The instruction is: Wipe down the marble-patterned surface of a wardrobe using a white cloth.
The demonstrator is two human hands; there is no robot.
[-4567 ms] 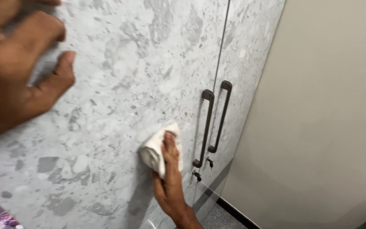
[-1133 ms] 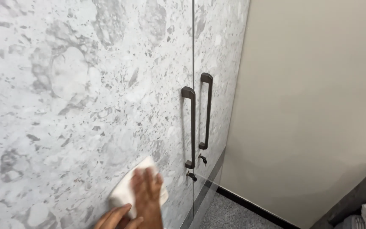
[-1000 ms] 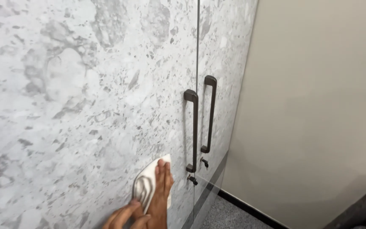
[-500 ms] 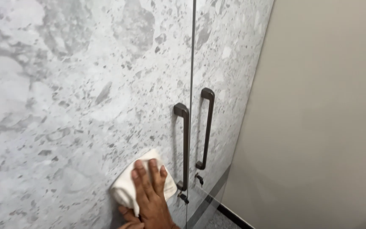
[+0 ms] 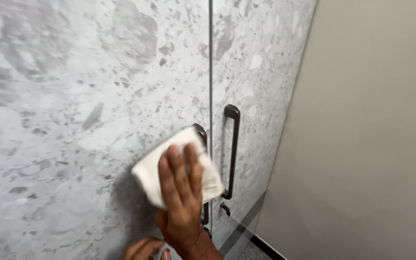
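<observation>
One folded white cloth (image 5: 176, 171) under right hand (image 5: 183, 202), seemingly soft, against marbled door (image 5: 97, 96).

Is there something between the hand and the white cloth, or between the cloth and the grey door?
Nothing visible. The right hand lies flat on the white cloth, pressing it against the grey stone-patterned door. The left door handle is partly hidden behind the cloth.

You press a folded cream-white cloth (image 5: 176, 173) against pale grey, stone-patterned cabinet doors (image 5: 87, 110) mottled with darker grey flecks. Their two slim bar handles (image 5: 231, 149) are dark bronze-grey, and the plain wall (image 5: 371, 130) alongside is beige.
</observation>
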